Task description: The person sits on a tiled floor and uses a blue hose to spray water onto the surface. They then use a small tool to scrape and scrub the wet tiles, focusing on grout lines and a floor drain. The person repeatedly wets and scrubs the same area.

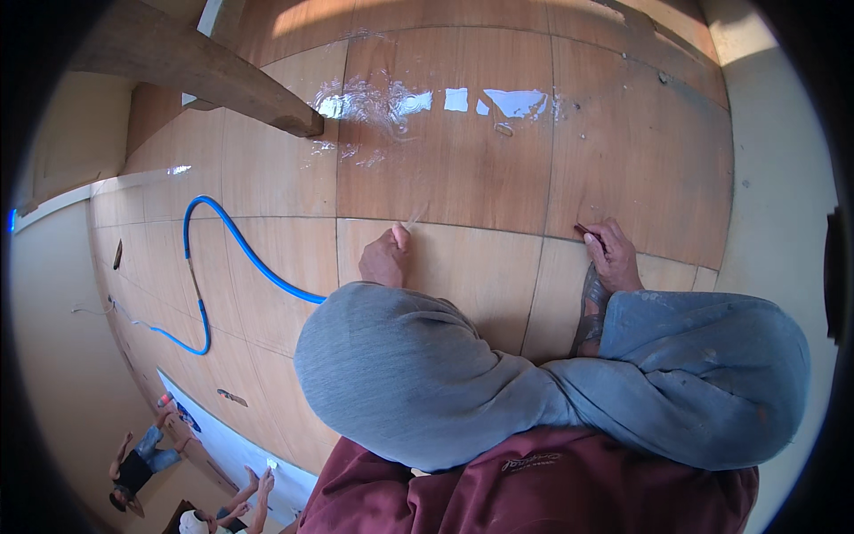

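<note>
My left hand [385, 258] is closed just above a floor tile, and a thin clear streak of water [415, 214] leaves it toward the far tiles. The blue hose [233, 233] runs behind my left knee toward this fist; its end is hidden. My right hand [614, 258] pinches a small, thin, dark reddish piece [583, 230] near a joint between tiles; its kind is unclear. Beyond both hands the wood-look tiles [445, 169] are dark and wet, with a shiny puddle [382, 102] farther off. Tiles close to me look paler.
A wooden post [205, 76] slants down to the floor at the far left. Walls stand left and right [783, 196]. A small tool [232, 397] lies on the left floor. Two other people [142, 463] are at the lower left, beside a pale board [240, 454].
</note>
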